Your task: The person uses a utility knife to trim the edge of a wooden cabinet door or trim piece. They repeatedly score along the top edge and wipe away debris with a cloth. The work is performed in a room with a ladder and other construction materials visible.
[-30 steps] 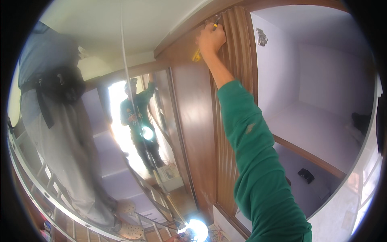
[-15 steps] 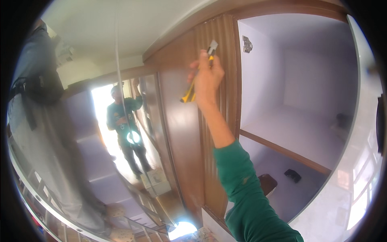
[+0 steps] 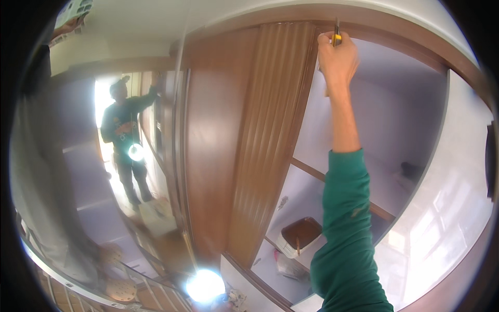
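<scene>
My right hand [image 3: 339, 65], at the end of a green sleeve, is raised to the upper edge of an open cabinet. Its fingers are closed around a yellow and black utility knife [image 3: 337, 39], whose blade points up at the brown top rail [image 3: 291, 11]; whether it touches the wood I cannot tell. To the left of the hand stands a ribbed brown panel [image 3: 270, 119]. My left hand is outside the direct view; a mirror [image 3: 150, 122] shows a small reflected figure with one arm raised and a hand at the chest.
A tub of brown liquid [image 3: 303, 232] with a stick or brush stands in the lower compartment. A pale glossy door [image 3: 431, 208] hangs open at right. A bright lamp [image 3: 205, 286] glows below. Another person's grey trousers [image 3: 52, 171] and a metal ladder [image 3: 78, 283] are at left.
My right hand has moved right and up with the knife, from in front of the ribbed panel to the cabinet's top rail. The view has shifted, bringing the tub more fully into sight.
</scene>
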